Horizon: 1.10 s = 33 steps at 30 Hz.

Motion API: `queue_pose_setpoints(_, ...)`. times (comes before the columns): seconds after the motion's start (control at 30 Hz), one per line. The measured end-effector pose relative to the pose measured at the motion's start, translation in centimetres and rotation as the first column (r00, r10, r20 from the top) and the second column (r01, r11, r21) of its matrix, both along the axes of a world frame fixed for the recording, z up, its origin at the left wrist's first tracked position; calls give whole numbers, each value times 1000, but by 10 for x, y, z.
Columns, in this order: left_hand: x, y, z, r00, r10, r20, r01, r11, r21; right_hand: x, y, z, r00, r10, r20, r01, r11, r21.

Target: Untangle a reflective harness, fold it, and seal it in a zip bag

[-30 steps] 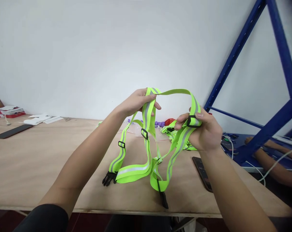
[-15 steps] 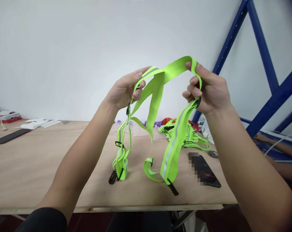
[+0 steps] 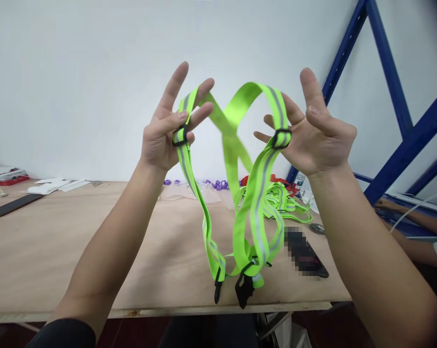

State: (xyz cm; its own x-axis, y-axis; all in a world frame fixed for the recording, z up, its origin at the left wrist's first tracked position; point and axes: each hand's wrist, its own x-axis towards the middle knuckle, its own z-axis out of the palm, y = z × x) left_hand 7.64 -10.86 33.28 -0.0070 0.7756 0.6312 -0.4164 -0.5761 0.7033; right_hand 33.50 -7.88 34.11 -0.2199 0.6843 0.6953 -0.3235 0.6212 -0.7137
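A neon-yellow reflective vest [image 3: 259, 217] made of elastic straps with grey stripes hangs between my hands. My left hand [image 3: 162, 137] carries one shoulder strap, its thumb against the strap near a black slider [image 3: 180, 136] and its other fingers spread. Over the fingers of my right hand [image 3: 317, 137] hangs the other strap loop, with the thumb and index finger raised away from it; a black slider [image 3: 282, 138] sits beside that palm. The straps cross at the back of the vest. Black buckle parts [image 3: 244, 289] dangle at the bottom, near the table's front edge.
More reflective vests [image 3: 285, 203] lie piled at the back right, near purple items [image 3: 218, 184] and clear plastic bags. A phone [image 3: 305, 253] and a round metal object [image 3: 317, 228] lie at right. Papers [image 3: 55, 185] and a dark strip [image 3: 13, 205] are left. Another person's arm [image 3: 410, 227] shows beyond a blue frame [image 3: 392, 72].
My hands have turned outward and their fingers have spread. The vest has opened into two shoulder loops, with the sliders now up by my hands and the buckle ends nearer together.
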Motion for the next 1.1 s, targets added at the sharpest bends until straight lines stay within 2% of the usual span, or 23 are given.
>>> queue_pose_setpoints(0.07,-4,-2,-1,999,-36,-6,36,998,52,-1,-3,-4,999,-35,17,36,999,-19)
queue_pose_setpoints(0.13,-5,-2,-1,993,-67,-102,74,995,69,-8,-4,-14,996,13,84,-8,998,-63)
queue_pose_setpoints(0.23,-3,2,-3,961,-83,-266,94,995,29,-29,-1,-45,957,185,223,-142,971,-193)
queue_pose_setpoints(0.33,0,7,-7,957,-64,-282,49,997,-59,-53,1,-80,888,242,390,-123,944,-305)
queue_pose_setpoints(0.47,0,9,-13,955,-64,-291,37,994,-98,-74,-6,-108,886,121,448,-9,970,-243)
queue_pose_setpoints(0.6,-5,6,-17,936,-53,-348,31,997,-67,-78,-10,-119,829,169,533,-87,981,-174)
queue_pose_setpoints(0.67,-9,3,-18,941,-36,-337,4,995,-97,-73,-9,-119,834,169,526,-120,985,-127)
queue_pose_setpoints(0.77,-19,-2,-15,949,35,-314,-70,992,-101,-60,-3,-109,936,138,323,-99,986,-135)
queue_pose_setpoints(0.87,-27,-5,-7,954,133,-269,-152,987,-50,-50,5,-84,997,19,69,-11,993,-117)
queue_pose_setpoints(0.97,-27,-9,3,971,181,-159,-196,976,-90,-44,12,-54,990,-53,-127,45,996,-72)
queue_pose_setpoints(1.03,-26,-13,6,974,205,-101,-215,971,-102,-40,12,-36,989,-29,-148,17,996,-83)
queue_pose_setpoints(1.1,-26,-18,6,978,197,-70,-201,978,-59,-37,6,-23,992,9,-125,-20,996,-87)
